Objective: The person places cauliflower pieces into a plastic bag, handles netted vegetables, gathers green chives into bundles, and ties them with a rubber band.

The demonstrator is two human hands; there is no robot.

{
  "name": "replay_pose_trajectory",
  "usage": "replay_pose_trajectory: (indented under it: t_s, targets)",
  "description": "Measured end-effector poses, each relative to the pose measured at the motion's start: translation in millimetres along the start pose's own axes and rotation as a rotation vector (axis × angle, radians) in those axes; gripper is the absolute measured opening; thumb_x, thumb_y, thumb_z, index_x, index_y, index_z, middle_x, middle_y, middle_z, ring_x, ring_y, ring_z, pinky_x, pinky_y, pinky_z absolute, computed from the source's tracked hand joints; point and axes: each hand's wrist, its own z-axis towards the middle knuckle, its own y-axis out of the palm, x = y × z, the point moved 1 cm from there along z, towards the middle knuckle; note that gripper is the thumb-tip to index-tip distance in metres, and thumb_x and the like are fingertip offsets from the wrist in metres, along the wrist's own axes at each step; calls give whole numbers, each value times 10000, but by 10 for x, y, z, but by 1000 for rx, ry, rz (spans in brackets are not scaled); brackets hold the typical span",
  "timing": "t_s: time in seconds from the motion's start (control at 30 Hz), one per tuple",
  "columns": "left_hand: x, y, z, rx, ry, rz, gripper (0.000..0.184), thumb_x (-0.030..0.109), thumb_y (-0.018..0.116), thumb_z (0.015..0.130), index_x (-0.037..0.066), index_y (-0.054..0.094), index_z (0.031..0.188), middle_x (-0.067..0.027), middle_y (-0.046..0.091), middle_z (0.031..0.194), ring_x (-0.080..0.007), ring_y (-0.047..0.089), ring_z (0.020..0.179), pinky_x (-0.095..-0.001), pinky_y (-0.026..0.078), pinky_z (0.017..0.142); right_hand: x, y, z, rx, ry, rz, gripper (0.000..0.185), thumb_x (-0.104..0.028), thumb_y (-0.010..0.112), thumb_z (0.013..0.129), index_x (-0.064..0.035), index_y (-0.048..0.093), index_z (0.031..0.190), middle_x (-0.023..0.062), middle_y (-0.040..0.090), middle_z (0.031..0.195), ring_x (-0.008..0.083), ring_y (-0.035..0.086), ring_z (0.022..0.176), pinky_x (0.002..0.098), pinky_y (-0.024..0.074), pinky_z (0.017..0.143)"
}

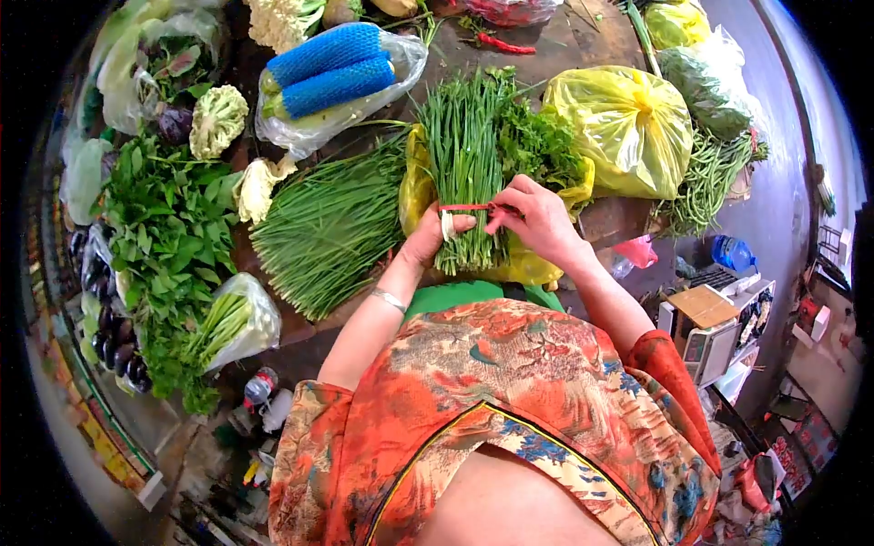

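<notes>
A bunch of garlic chives (464, 136) stands in front of me, cut ends toward my body. My left hand (426, 238) is closed around its lower left side, the thumb lying across the stems. Something white sits by that thumb. A red tie (466, 207) runs across the bunch, and the fingers of my right hand (539, 217) pinch its right end. Loose garlic chives (332, 218) lie in a wide pile to the left. Leafy green herbs (542, 141) rest in a yellow bag (414, 177) behind and beside the bunch.
Two radish-like vegetables in blue foam nets (328, 68) lie in clear plastic at the back left. A tied yellow bag (624, 132) and long green beans (706, 182) are on the right. Leafy greens (164, 237), cauliflower pieces (218, 121) and dark eggplants (114, 341) fill the left side.
</notes>
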Motion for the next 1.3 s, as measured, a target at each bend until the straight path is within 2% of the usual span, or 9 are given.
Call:
replay_pose_trajectory:
  t_s: [0.27,0.33,0.4,0.47,0.57,0.63,0.87,1.03,1.3]
  targets:
    - [184,15,-144,32,-174,-111,532,262,714,788,6,640,1249,-75,698,1099,-169,672,976,-312,541,902,265,-44,-45,-226,133,354,145,-121,679,852,-21,578,822,34,527,862,133,533,750,266,436,666]
    - [160,43,-188,62,-173,-129,548,263,709,793,3,622,1268,-88,698,1101,-178,680,973,-317,548,898,300,29,-99,-162,380,891,124,-106,661,874,-75,555,819,-17,578,950,80,519,824,231,416,756]
    - [165,118,-232,330,-75,-193,561,255,712,811,2,593,1298,-100,696,1116,-186,688,969,-331,559,897,304,20,-102,-113,327,995,108,-115,637,905,-86,558,838,-6,608,1005,80,549,884,235,420,825]
    - [304,129,-239,113,-233,-318,566,230,721,831,10,545,1321,-103,693,1128,-200,689,992,-354,569,896,244,-86,-139,-31,408,1066,120,-134,629,929,-97,572,829,11,617,1058,83,564,941,247,427,873]
    - [275,95,-227,292,-220,-215,570,224,738,851,24,486,1321,-104,690,1130,-223,687,1024,-375,582,881,177,-181,-195,-10,499,874,166,-157,671,921,-68,604,1044,15,615,1069,102,571,972,259,436,892]
    - [215,15,-171,219,-235,-295,574,256,738,875,25,477,1331,-114,678,1162,-227,683,1038,-375,584,878,24,-288,-198,2,429,494,513,-200,717,896,-49,507,1339,44,603,1124,140,572,1023,294,450,912]
    - [266,130,-294,147,-233,-326,506,427,572,981,29,567,1292,-110,671,1209,-205,694,1006,-395,596,847,-317,37,-216,21,407,51,882,-291,767,845,-97,262,1543,187,471,1377,279,483,1253,411,364,1085]
    - [193,-12,-304,187,-212,-519,462,445,582,967,54,635,1208,-92,728,1048,-221,723,870,-382,606,787,-9,18,-255,39,592,903,784,0,590,840,-81,267,1550,97,497,1400,170,492,1241,288,371,1070]
    - [151,18,-313,204,-233,-620,462,471,585,947,70,657,1163,-83,734,1001,-225,724,830,-392,608,754,283,-26,-329,147,793,1152,701,-11,551,833,-28,362,1508,49,589,1310,134,558,1122,279,443,978]
